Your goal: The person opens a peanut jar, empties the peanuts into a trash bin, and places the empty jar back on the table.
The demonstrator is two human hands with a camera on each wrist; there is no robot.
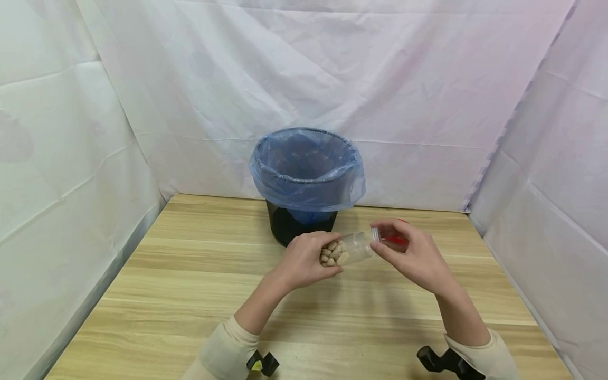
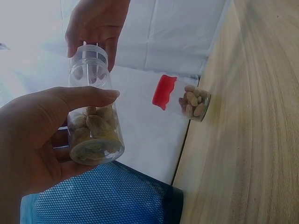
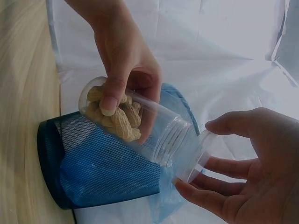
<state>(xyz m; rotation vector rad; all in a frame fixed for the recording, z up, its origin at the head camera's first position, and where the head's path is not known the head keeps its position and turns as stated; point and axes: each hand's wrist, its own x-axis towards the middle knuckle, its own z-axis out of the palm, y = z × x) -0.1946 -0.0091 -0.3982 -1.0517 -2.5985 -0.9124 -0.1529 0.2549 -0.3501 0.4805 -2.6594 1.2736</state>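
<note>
My left hand gripped the jar of peanuts. My right hand pinched its clear lid, just off the mouth.

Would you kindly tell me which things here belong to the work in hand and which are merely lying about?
In hand: peanut jar, held by left hand; clear lid, in right hand.
Lying about: red-lidded jar on the table; lined bin behind.
</note>
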